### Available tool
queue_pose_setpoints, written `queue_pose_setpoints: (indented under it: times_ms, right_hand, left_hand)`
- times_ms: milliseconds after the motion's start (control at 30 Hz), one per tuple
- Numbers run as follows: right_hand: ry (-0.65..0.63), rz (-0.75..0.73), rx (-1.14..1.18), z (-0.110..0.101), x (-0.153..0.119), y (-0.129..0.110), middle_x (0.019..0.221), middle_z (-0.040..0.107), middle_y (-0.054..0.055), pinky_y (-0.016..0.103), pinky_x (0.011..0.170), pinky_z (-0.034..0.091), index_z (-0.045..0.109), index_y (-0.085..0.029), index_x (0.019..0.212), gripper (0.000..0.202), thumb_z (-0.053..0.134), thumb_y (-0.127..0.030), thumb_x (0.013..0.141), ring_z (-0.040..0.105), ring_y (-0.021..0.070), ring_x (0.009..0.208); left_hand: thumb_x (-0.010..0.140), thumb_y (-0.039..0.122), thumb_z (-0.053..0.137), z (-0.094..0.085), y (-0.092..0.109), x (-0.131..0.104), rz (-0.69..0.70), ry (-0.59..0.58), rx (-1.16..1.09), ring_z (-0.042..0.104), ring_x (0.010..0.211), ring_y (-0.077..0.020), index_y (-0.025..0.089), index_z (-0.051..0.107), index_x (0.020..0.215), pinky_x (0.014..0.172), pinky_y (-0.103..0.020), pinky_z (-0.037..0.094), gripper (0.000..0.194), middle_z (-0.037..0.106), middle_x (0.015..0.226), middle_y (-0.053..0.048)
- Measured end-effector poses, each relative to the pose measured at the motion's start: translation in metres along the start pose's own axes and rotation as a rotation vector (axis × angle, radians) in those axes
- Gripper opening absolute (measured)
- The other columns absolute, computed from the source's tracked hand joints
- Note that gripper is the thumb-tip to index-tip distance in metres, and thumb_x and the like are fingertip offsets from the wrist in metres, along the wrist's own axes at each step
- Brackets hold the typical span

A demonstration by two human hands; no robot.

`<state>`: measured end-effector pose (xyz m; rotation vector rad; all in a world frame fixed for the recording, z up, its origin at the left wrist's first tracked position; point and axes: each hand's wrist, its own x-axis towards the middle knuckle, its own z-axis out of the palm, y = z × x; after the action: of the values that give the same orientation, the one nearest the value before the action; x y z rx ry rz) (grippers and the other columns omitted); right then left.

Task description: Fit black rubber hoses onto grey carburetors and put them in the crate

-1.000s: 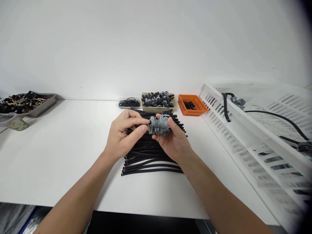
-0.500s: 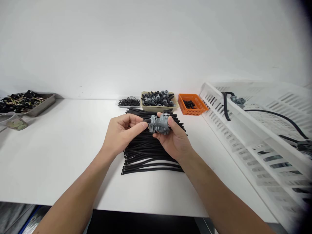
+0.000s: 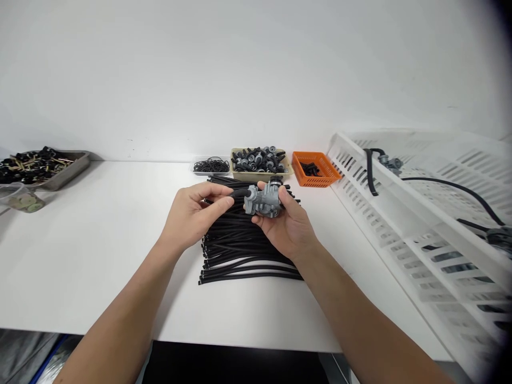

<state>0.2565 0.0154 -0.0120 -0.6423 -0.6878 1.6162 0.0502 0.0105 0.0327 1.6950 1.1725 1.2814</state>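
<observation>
My right hand point(image 3: 290, 226) is closed round a grey metal carburetor-like part point(image 3: 264, 200), thumb on its right side. A round black cap point(image 3: 276, 180) tops the part. At its left end is a short black rubber piece point(image 3: 241, 193), which my left hand point(image 3: 196, 213) pinches between thumb and fingers. The rubber piece meets the metal part; how far it fits on cannot be told. Beneath both hands lies a layer of black hoses point(image 3: 248, 240) on the white table point(image 3: 108, 240).
Behind the hoses stand a clear tray point(image 3: 210, 173) of black rings, a cream tray point(image 3: 262, 176) of caps and an orange basket point(image 3: 316, 180). A white crate point(image 3: 384, 213) with similar parts is at right, a metal tray point(image 3: 72, 173) and clear cup point(image 3: 14, 188) at left.
My left hand has shifted slightly left along the black rubber piece, so more of it shows. The metal part has turned slightly in my right hand.
</observation>
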Motion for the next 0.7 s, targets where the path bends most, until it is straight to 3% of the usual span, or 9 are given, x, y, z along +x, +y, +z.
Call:
queue_pose_setpoints:
  times_ms: [100,200,400,533,700]
  right_hand:
    - [0.021,-0.008,-0.003,0.0,0.0,0.001,0.105,0.076,0.003,0.025,0.062,0.063,0.079,-0.023,0.109,0.034,0.084,-0.049,0.087,0.072,0.018,0.09]
    - [0.012,-0.043,0.0,-0.002,0.001,0.001,0.104,0.076,0.001,0.025,0.066,0.065,0.079,-0.025,0.111,0.037,0.088,-0.048,0.084,0.072,0.0174,0.092]
    - [-0.076,-0.031,0.065,-0.003,0.0,0.004,0.107,0.078,-0.001,0.025,0.078,0.067,0.079,-0.028,0.113,0.045,0.095,-0.048,0.077,0.073,0.0157,0.096]
    - [-0.135,0.028,0.082,0.003,-0.006,0.008,0.109,0.078,-0.002,0.025,0.079,0.068,0.081,-0.028,0.112,0.045,0.098,-0.046,0.075,0.073,0.0144,0.095]
    - [-0.15,0.063,0.084,0.004,-0.007,0.012,0.11,0.077,-0.002,0.025,0.073,0.069,0.082,-0.027,0.11,0.045,0.098,-0.049,0.074,0.071,0.0135,0.091]
  left_hand:
    - [0.081,0.038,0.084,-0.005,-0.003,0.002,0.078,0.026,0.067,0.067,0.084,-0.0195,0.024,0.085,0.091,0.071,-0.032,0.052,0.017,0.078,0.091,-0.004]
    - [0.082,0.04,0.085,-0.005,-0.007,0.003,0.008,0.025,0.064,0.064,0.08,-0.0172,0.023,0.084,0.09,0.071,-0.031,0.051,0.019,0.077,0.088,-0.004]
    - [0.068,0.039,0.098,0.015,-0.016,0.001,-0.173,-0.017,-0.339,0.06,0.071,-0.0112,0.022,0.08,0.103,0.068,-0.026,0.05,0.044,0.069,0.079,0.001]
    - [0.067,0.037,0.099,0.025,-0.017,-0.003,-0.111,0.045,-0.285,0.065,0.077,-0.0131,0.022,0.08,0.094,0.075,-0.029,0.054,0.037,0.075,0.086,-0.001]
    - [0.074,0.04,0.094,0.024,-0.015,-0.005,0.0,0.066,-0.14,0.067,0.08,-0.0157,0.025,0.083,0.088,0.075,-0.032,0.052,0.024,0.077,0.088,-0.002]
